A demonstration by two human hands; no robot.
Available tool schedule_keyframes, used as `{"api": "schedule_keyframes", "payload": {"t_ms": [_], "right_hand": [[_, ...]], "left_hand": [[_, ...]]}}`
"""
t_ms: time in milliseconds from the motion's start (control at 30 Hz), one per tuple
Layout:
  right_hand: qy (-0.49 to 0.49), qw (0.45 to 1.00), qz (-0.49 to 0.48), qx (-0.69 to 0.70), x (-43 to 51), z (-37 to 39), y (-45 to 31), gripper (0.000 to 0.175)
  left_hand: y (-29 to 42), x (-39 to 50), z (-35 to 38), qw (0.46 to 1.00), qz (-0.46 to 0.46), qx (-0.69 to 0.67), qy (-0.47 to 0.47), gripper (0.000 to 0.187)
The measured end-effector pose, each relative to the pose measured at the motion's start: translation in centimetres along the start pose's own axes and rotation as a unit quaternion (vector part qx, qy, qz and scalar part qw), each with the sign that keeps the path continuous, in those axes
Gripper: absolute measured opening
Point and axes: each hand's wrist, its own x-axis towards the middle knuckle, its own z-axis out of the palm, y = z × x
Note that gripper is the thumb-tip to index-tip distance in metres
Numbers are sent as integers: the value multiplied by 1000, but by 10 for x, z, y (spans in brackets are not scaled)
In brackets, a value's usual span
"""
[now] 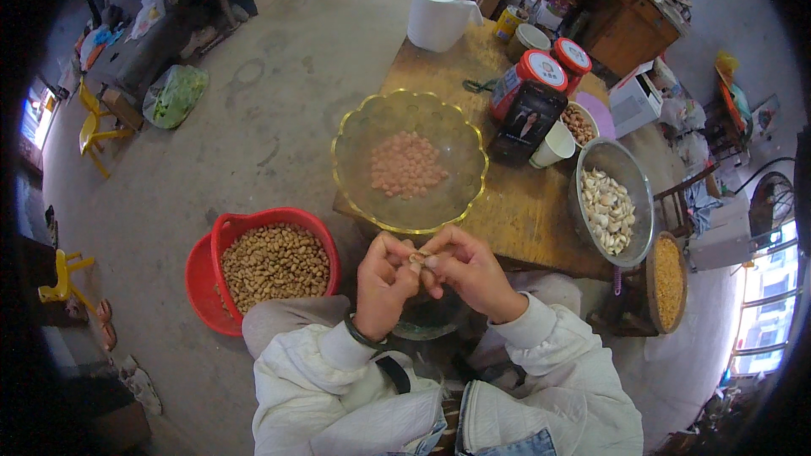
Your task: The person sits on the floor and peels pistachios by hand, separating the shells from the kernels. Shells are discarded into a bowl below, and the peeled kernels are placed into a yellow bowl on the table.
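Note:
My left hand (388,278) and my right hand (469,266) meet in front of me, fingertips pinching a small peanut pod (416,258) between them. The fingers cover part of the pod. Just beyond them a clear scalloped bowl with a gold rim (408,232) stands on the table, with pinkish shelled peanuts (405,164) in its bottom. To my left, unshelled peanuts (275,266) fill a red plastic basket (218,253). Below my hands a dark basin (431,328) sits between my knees, mostly hidden by them.
The wooden table (532,221) carries a white mug (434,19), red-lidded jars (542,69), a phone (529,120), a paper cup (553,145) and a metal bowl (647,202) of garlic cloves. A round tray of yellow grain (668,285) stands at right. A bag of greens (177,96) lies on the floor.

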Motion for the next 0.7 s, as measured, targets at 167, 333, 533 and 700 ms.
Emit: {"api": "schedule_keyframes", "payload": {"t_ms": [167,333,533,700], "right_hand": [[7,993,26,116,1,1,-1,10],[27,993,8,117,4,0,-3,13],[164,834,-304,-431,17,-5,-28,18],[219,872,-259,-354,26,-21,-26,19]], "left_hand": [[-3,0,-5,999,-31,-2,19,11],[4,3,-2,998,-62,-5,26,20],[5,3,6,998,16,38,52,31],[10,2,8,994,38,30,95,26]]}}
